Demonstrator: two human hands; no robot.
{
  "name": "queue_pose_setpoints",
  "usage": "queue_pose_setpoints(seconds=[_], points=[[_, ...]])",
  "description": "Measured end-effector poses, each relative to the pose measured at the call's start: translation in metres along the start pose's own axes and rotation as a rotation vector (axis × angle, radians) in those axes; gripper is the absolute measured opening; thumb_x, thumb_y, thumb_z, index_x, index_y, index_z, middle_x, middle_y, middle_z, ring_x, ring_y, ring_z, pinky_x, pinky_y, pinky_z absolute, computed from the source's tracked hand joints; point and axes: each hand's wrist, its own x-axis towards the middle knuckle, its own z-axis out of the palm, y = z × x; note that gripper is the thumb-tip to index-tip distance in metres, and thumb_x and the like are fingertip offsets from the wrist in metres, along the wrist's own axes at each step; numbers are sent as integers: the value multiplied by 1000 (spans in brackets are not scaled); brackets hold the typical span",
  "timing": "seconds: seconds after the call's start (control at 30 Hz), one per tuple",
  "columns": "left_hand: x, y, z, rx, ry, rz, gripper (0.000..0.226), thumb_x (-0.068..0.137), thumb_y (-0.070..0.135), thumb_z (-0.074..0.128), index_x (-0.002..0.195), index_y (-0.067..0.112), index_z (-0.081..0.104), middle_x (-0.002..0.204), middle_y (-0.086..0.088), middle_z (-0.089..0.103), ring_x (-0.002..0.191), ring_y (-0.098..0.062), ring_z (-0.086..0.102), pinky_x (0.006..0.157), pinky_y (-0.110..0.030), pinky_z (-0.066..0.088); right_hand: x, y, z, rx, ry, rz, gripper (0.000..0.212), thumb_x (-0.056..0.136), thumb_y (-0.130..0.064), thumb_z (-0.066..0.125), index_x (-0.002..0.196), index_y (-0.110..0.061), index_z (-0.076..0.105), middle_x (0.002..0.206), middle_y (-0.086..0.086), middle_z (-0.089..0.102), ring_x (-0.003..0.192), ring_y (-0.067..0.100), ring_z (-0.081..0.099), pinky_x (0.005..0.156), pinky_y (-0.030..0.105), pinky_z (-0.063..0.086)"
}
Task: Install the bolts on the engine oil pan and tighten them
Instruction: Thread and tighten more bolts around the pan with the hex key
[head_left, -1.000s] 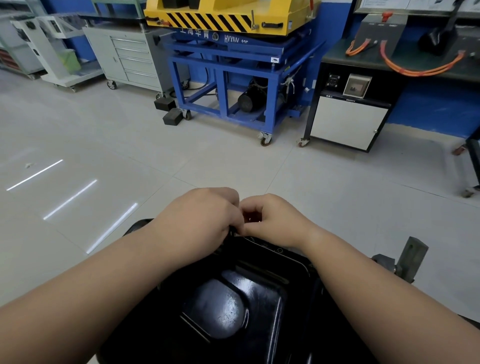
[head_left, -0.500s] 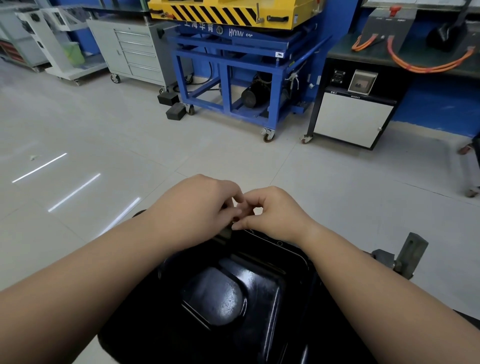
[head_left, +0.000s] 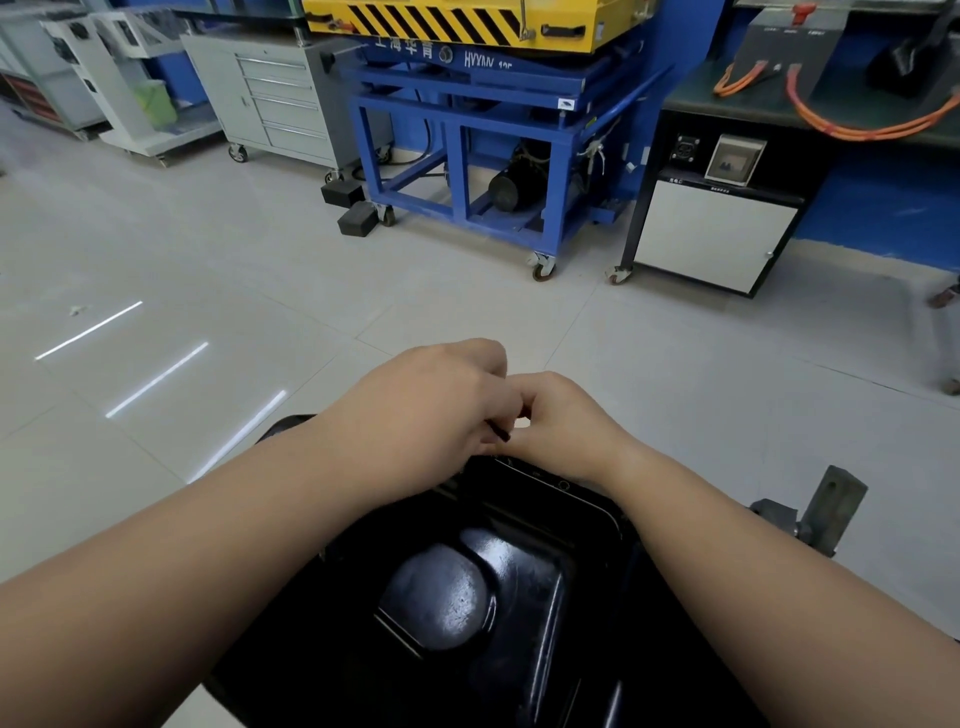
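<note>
Over the oil pan's far rim, left hand pinches perhaps a bolt; right hand curls alongside, its hold hidden.

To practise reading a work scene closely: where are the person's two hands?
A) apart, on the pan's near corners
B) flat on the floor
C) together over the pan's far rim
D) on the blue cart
C: the left hand and right hand meet, fingers curled, over the far rim of the oil pan, the left pinching a small dark bolt.
</note>
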Motion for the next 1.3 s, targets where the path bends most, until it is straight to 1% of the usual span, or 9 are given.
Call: queue_pose_setpoints(seconds=[0.13, 0.23, 0.33, 0.5, 0.7, 0.93, 1.17, 1.23, 1.3], points=[[-6, -4, -1, 68, 45, 193, 15, 71, 3, 54, 69, 13, 65, 79, -7, 57, 50, -21, 39, 43, -29, 39, -1, -8, -13, -44, -109, 28, 40, 76, -6, 73, 57, -40, 62, 58, -12, 62, 62, 4, 52, 64, 28, 48], [-12, -9, -1, 15, 48, 223, 32, 75, 15, 38, 75, 13, 70, 79, -7, 61, 48, -25, 51, 42, -28, 44, -1, -15, -21, -60, -208, 53, 38, 81, 1, 68, 74, -36, 62, 56, -23, 60, 52, -8, 52, 53, 5, 39], [-17, -13, -3, -20, 58, 215, 37, 76, 21, 38, 86, 19, 75, 83, 0, 65, 60, -21, 60, 50, -29, 49, 0, -15, -24, -96, -203, 67, 40, 79, 3, 68, 88, -35, 65, 80, -7, 74, 71, -4, 64, 74, 13, 49], [-14, -13, 0, -254, 182, 4, 25, 78, 33, 51, 95, 26, 69, 88, 14, 64, 76, -2, 59, 68, -33, 52, 2, -9, -17, -77, -105, 97, 37, 69, -3, 79, 92, -29, 66, 69, -11, 71, 72, 4, 66, 84, 24, 49], [-1, -9, 3, -206, 175, -332, 35, 67, 64, 54, 82, 33, 58, 79, 16, 60, 73, -1, 57, 62, -24, 44, 6, -8, -8, -95, -17, 78, 43, 60, -10, 85, 81, -33, 56, 66, -2, 68, 67, 13, 63, 67, 21, 47], [4, -2, 5, -105, 44, -194, 13, 79, 25, 61, 83, 37, 66, 70, 12, 49, 66, -5, 46, 58, -20, 29, 9, -2, -7, -26, 57, 65, 42, 60, -7, 84, 79, -28, 54, 52, -14, 54, 53, 4, 47, 62, 26, 43], [4, 1, -4, -272, 34, -246, 22, 64, 52, 63, 76, 35, 73, 64, 13, 65, 63, 0, 59, 59, -14, 44, 8, 1, -8, -3, -4, 69, 41, 66, 7, 68, 80, -29, 56, 65, -2, 62, 57, 4, 49, 57, 18, 41], [5, 1, -2, -194, 5, -226, 18, 71, 44, 67, 85, 35, 74, 73, 12, 68, 66, -1, 57, 60, -12, 40, 7, 0, -11, 34, -68, 85, 40, 71, 6, 70, 82, -29, 57, 77, 10, 67, 65, 10, 53, 64, 31, 46], [6, -1, -2, -123, 11, -213, 16, 78, 30, 64, 89, 36, 74, 79, 8, 70, 71, -5, 57, 62, -14, 39, 5, -1, -18, 69, -152, 111, 36, 76, 5, 70, 91, -26, 59, 75, 0, 68, 65, 8, 57, 64, 23, 48]])
